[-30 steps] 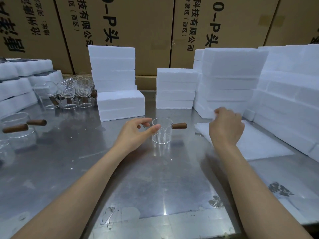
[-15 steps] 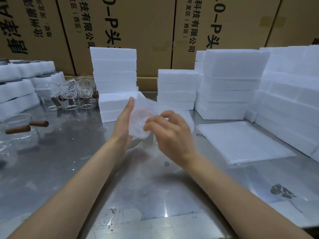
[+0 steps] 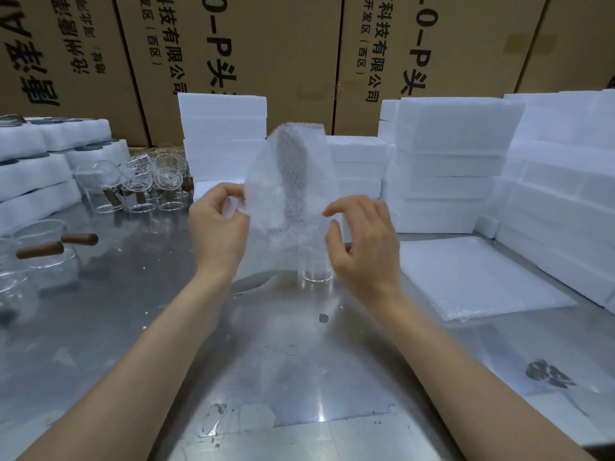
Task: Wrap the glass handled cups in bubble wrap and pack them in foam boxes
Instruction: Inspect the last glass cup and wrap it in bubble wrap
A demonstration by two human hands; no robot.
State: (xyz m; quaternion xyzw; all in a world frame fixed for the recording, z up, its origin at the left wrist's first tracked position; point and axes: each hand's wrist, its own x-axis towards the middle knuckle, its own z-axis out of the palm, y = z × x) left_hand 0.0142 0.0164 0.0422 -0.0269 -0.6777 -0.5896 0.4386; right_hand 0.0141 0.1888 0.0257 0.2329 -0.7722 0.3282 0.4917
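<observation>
Beyond my hands stand the foam boxes (image 3: pixel 456 164), with the pile of spare wrap (image 3: pixel 479 274) flat to the right of my right hand. A second ago my right hand was at that pile; now a bubble wrap sheet (image 3: pixel 289 188) hangs upright between both hands. My left hand (image 3: pixel 218 224) pinches its edge; my right hand (image 3: pixel 362 237) hovers loosely curled, empty. The glass cup (image 3: pixel 316 273) waits just below, unwrapped.

Upright bubble wrap sheet (image 3: pixel 289 194) before glass cup (image 3: pixel 316 274)
</observation>
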